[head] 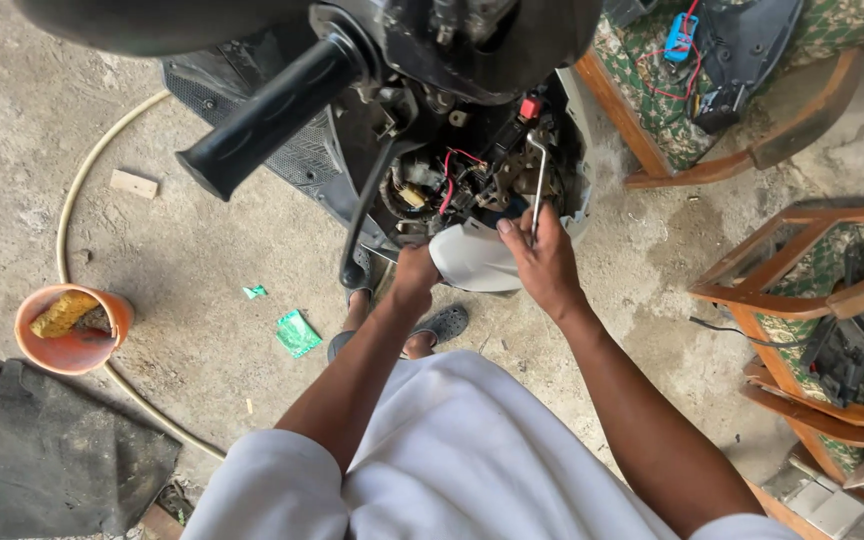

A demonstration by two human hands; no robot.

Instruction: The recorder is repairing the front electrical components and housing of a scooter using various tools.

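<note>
A scooter's front end stands opened, with wires (449,178) and connectors showing inside the headstock. Its black handlebar grip (264,117) juts toward the left. My right hand (544,262) holds a thin L-shaped metal key (538,185), its long end reaching up into the exposed parts. My left hand (414,277) sits under the housing, against the edge of a white body panel (472,260); its fingers are hidden. My feet in grey sandals (442,325) stand on the concrete below.
An orange bucket (72,330) with a yellow sponge sits at left, beside a pale hose (82,190) and a dark mat (62,450). Wooden chairs (802,300) at right hold black scooter parts. Green wrappers (297,333) and a wood block (133,184) lie on the floor.
</note>
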